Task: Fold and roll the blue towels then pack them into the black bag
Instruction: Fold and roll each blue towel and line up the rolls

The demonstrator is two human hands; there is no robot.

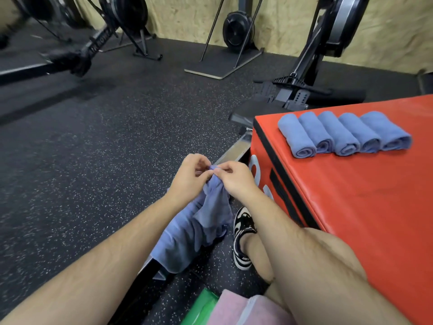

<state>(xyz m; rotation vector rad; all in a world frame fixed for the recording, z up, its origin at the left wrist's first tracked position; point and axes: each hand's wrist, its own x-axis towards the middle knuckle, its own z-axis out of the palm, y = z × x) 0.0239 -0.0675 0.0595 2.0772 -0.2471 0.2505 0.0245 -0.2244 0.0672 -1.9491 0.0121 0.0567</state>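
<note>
A loose blue towel (206, 221) hangs in front of me above the floor. My left hand (188, 178) and my right hand (235, 178) both pinch its top edge, close together near one corner. More blue cloth (174, 249) droops below it over a dark rail. Several rolled blue towels (339, 133) lie side by side in a row on a red padded box (363, 207) to my right. No black bag is in view.
Rowing machines (311, 73) and other gym equipment stand on the speckled black rubber floor (93, 160). My leg and black-and-white shoe (243, 233) are beside the red box. A green object (201, 310) and pink cloth (234, 308) lie at the bottom edge.
</note>
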